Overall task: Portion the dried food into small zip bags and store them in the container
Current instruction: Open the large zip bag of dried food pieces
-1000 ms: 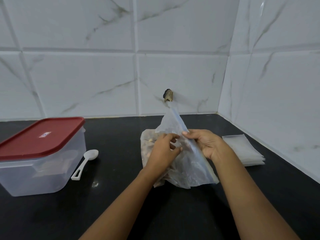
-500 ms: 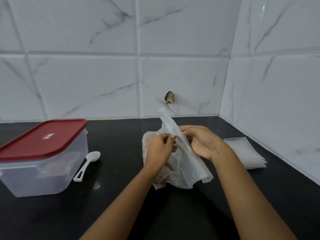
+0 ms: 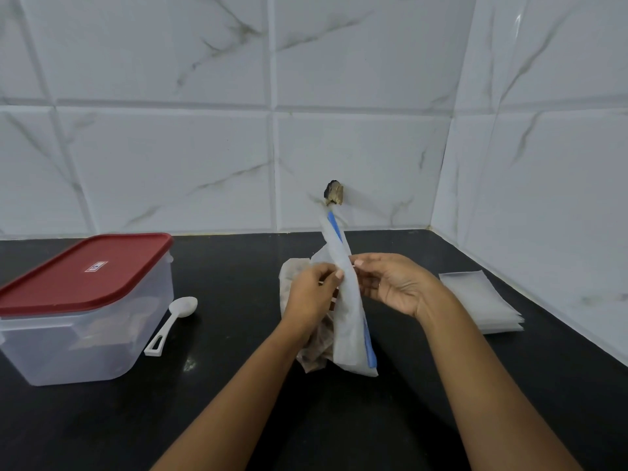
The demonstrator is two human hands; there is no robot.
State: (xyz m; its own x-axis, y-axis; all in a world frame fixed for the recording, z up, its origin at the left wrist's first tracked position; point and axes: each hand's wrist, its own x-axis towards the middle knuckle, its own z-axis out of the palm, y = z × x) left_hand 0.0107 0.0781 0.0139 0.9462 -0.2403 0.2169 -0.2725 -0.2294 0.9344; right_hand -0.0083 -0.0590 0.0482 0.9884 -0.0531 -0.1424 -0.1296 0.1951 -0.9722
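I hold a clear zip bag [image 3: 350, 321] with a blue zip strip nearly edge-on above the black counter. My left hand [image 3: 314, 295] pinches one side of its mouth, and my right hand [image 3: 390, 283] pinches the other side. Behind and under it lies a larger clear bag of brownish dried food [image 3: 314, 348], partly hidden by my left hand. A clear plastic container [image 3: 85, 334] with its red lid [image 3: 85, 270] on stands at the left. A white plastic spoon [image 3: 173, 322] lies beside it. A stack of flat empty zip bags [image 3: 482, 300] rests at the right.
The black counter [image 3: 238, 402] meets white marble-look tiled walls at the back and right, forming a corner. A small dark fixture [image 3: 334, 192] sticks out of the back wall just above the held bag.
The zip bag has turned from lying broad across the food bag to standing nearly edge-on, its blue strip now showing. Both hands have lifted slightly and hold it at mid height.
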